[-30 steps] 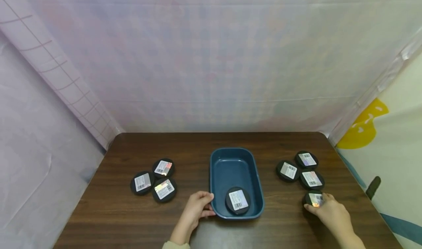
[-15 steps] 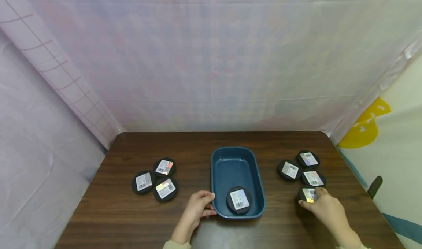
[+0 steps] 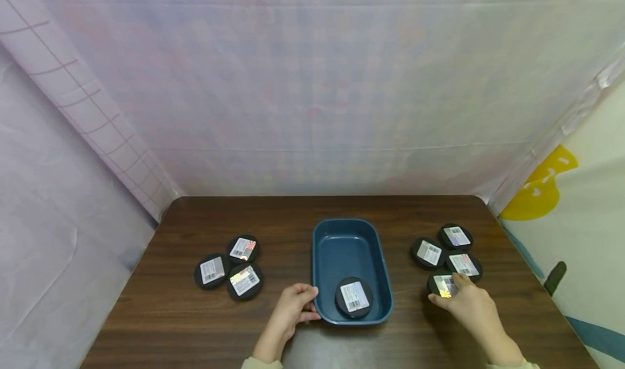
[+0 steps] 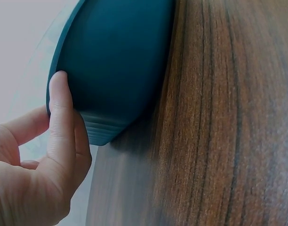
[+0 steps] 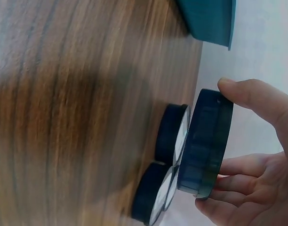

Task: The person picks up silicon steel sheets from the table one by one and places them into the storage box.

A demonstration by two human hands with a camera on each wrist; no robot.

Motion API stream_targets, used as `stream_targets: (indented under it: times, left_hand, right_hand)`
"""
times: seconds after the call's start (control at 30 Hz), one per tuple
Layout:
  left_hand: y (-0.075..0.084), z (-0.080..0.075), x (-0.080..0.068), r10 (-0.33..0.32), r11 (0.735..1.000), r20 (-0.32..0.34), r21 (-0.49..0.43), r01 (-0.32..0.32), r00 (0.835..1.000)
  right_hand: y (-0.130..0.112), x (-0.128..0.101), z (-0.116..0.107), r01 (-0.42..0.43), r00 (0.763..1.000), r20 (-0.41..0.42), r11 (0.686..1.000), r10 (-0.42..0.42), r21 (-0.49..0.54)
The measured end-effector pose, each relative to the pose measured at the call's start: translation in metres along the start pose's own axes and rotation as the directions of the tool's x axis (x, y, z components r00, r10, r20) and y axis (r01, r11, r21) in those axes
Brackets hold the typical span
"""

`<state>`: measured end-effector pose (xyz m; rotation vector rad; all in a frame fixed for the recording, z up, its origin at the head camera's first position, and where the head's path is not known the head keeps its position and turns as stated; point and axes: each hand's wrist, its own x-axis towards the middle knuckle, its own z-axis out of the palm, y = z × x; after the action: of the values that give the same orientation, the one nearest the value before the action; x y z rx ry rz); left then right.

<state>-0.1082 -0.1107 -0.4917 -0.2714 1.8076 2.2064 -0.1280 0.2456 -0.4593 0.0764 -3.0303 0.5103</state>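
One black round tin point(image 3: 443, 285) with a barcode label is gripped by the right hand point(image 3: 467, 305), thumb on one edge and fingers curled round the other, and is held clear of the brown surface point(image 3: 273, 217) at its right side; compared with a second ago it has been carried leftward, away from the near right edge and toward the blue tray point(image 3: 349, 233). Three like tins point(image 3: 448, 249) are left lying close together just behind it, unmoved. The tray's near left corner is clasped by the left hand point(image 3: 291, 307), thumb on the rim and fingers curled against the outer wall, unchanged from before. One tin point(image 3: 354, 297) lies in the tray's near end, and three more tins point(image 3: 228, 266) are clustered well apart on the left.
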Motion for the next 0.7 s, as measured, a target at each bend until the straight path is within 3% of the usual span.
stream_targets:
  times: [0.23,0.7]
  left_hand:
    - [0.0,0.0,0.0,-0.002,1.0,0.007,0.003,0.002,1.0]
    - [-0.001,0.0,0.0,-0.011,1.0,-0.004,0.0,0.011,1.0]
  right_hand:
    - [-0.009,0.001,-0.003,-0.003,1.0,-0.021,1.0,0.003,-0.003]
    - [-0.039,0.007,-0.005,0.072,0.996,-0.058,0.997,-0.071,0.018]
